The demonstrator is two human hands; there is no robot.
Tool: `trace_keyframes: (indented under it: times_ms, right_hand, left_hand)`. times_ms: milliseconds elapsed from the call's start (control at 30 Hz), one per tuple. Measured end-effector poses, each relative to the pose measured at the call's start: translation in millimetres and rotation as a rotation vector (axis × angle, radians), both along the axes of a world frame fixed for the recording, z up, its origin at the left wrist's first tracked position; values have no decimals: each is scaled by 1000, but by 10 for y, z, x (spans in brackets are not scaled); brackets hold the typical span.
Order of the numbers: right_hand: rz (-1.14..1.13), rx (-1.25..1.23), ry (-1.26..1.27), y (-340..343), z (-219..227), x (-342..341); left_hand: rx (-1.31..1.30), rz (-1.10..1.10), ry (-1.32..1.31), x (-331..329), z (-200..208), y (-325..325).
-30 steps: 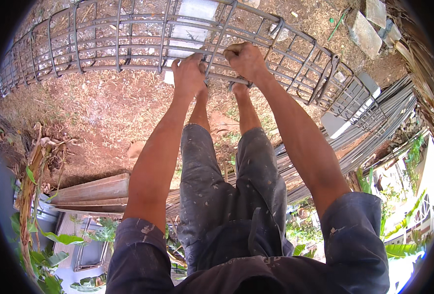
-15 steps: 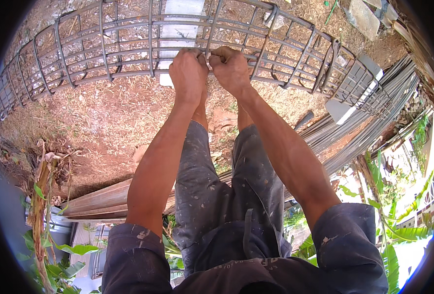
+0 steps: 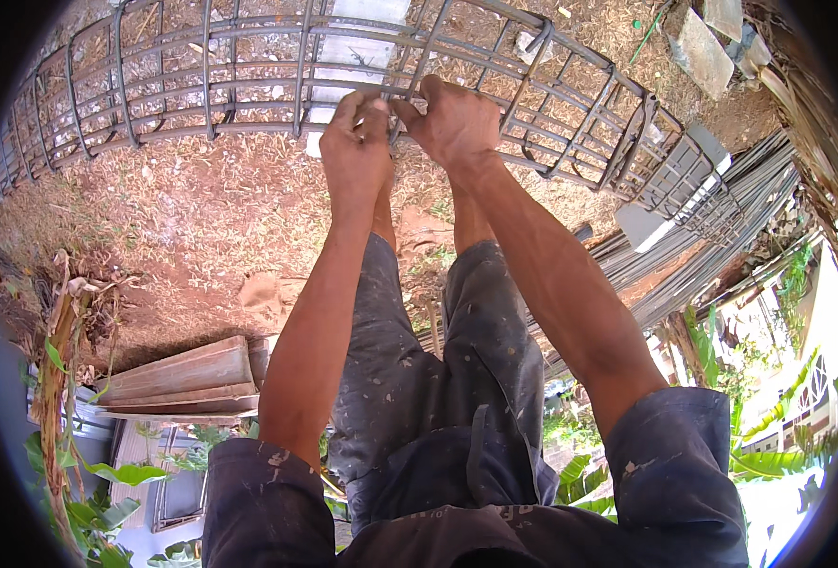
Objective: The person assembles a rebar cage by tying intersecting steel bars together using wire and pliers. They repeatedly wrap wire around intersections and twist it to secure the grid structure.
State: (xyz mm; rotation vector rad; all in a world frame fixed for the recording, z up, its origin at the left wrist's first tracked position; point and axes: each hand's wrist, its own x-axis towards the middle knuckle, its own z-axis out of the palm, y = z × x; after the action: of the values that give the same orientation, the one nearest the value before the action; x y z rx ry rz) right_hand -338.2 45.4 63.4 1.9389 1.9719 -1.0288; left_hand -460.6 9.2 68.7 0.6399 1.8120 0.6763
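Head view, from the left: the steel rebar cage (image 3: 300,87) runs across in front of me, its left end far out toward the rim. Stacked boards (image 3: 177,374) lie on my side of it, well apart. My left hand (image 3: 355,142) is at the cage's near edge, fingers curled toward the thumb; whether they grip a bar or something thin, I cannot tell. Behind it a pale slab (image 3: 338,52) shows through the bars; if the cage sits loosely there, a hard pull could tip it toward my shins (image 3: 471,222). My right hand (image 3: 458,123) is just beside the left, fingers bent in over the bars, its hold hidden too. With both hands bare and so close, a slip could rap my knuckles on steel or scrape my fingertips. Farther right, what looks like a dark long-handled tool (image 3: 633,139) lies against the cage; a jolt could knock it loose. Near the cage's right end is a grey block (image 3: 644,227); were it unsteady, that end could rock. Loose steel rods (image 3: 759,170) lie past it, and a careless step could roll one underfoot.
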Motion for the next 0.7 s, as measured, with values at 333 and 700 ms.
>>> trace_keyframes:
  times_ms: [333,700]
  right_hand:
    - [-289,-61,36,33,-87,7]
    - [160,-53,-129,-210,275,-66]
  left_hand:
    - [-256,227,-353,151,-406,-16]
    - [-255,219,-107,217,-323,29]
